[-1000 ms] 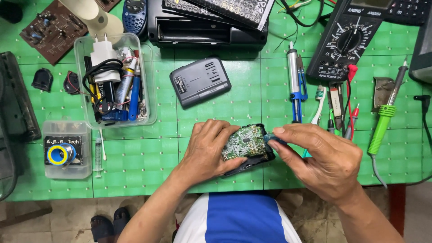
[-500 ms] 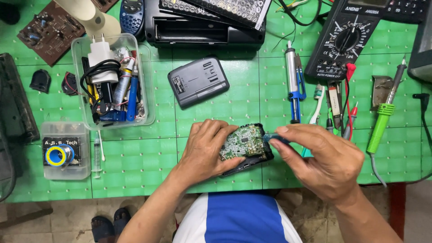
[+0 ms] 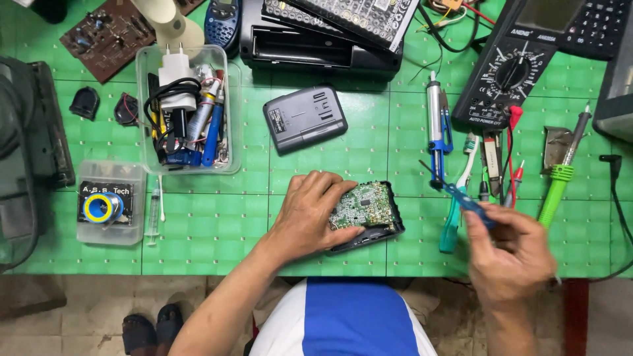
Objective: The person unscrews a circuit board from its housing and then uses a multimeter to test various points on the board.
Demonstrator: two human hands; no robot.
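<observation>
Green circuit board (image 3: 364, 204) sits face-up in a black case (image 3: 389, 232) on the counter (image 3: 217, 231). Left hand (image 3: 310, 217) steadies it, fingers (image 3: 343, 232) spread along its left edge and touching it. Right hand (image 3: 511, 254), fingers pinched on a blue tool (image 3: 461, 196), hovers well apart to the right. Probable step: tool lifted clear between probing passes; resuming calls for bringing its tip down onto the board.

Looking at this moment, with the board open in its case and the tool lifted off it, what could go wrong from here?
The left hand alone pins the board in its black case, which lies near the table edge; it could slide off. The right hand holds blue tweezers over crowded tools, including the brush, and might knock them.
</observation>
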